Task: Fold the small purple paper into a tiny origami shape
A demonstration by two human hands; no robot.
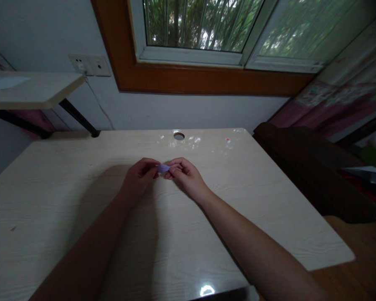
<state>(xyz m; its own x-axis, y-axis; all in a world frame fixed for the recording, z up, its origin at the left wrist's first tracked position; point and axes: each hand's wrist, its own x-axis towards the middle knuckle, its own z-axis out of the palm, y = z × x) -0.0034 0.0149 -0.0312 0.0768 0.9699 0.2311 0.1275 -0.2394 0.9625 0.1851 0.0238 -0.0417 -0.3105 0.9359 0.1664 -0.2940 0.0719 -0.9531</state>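
Small purple piece (163, 168), thin and paper-like: in the head view we see it near the middle of the frame, held above or against the worktop (244, 184); we cannot tell which. Our left hand (141, 173) pinches its left end between thumb and fingers (151, 161), and our right hand (186, 173) grips the right end the same way, so the piece spans the narrow gap between the fingertips.

Beyond our hands, at upper centre, a round hole (179, 136) is cut in the worktop near its far edge, with a tiny pink spot (227, 139) to its right. At the left of the frame we see a raised shelf (61, 82) bearing a white sheet (6, 82). Above that shelf's corner, a wall socket (80, 65) has a white plug in it. At the bottom edge a dark object (228, 294) shows only partly.
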